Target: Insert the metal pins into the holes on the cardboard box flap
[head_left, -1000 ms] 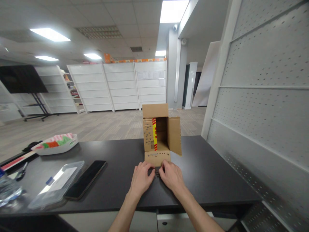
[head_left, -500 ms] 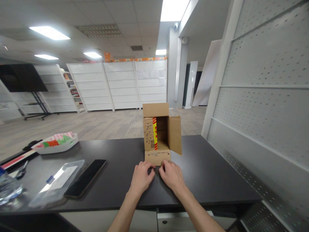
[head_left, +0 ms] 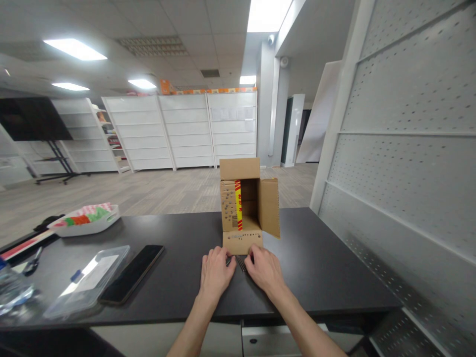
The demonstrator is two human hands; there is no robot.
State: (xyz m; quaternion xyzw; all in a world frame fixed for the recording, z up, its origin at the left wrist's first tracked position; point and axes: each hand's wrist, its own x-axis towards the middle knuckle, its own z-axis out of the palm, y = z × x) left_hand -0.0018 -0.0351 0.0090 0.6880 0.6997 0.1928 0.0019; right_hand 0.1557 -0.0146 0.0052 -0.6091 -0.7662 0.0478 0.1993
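My right hand [head_left: 265, 267] is closed in a pinch at the near edge of a cardboard box [head_left: 242, 243]. Several thin dark sticks [head_left: 241, 264] stick out at its thumb side, low over the black table. My left hand [head_left: 215, 270] is also pinched, a small gap away to the left. Something thin and dark shows between its thumb and fingers, too small to name. The box lies on its side with its mouth towards me. Its lower flap, dotted with small holes, reaches down to my fingertips, and yellow-red tape runs down the left flap.
On the table's left lie a black phone [head_left: 132, 274], a clear plastic case [head_left: 91, 280], a pen [head_left: 33, 262] and a clear bottle [head_left: 15, 290]. Behind them is a white basket [head_left: 87, 228] with colourful packets. A perforated white panel [head_left: 401, 163] rises on the right.
My left hand has shifted slightly left, widening the gap between the hands. My right hand and the box have stayed put.
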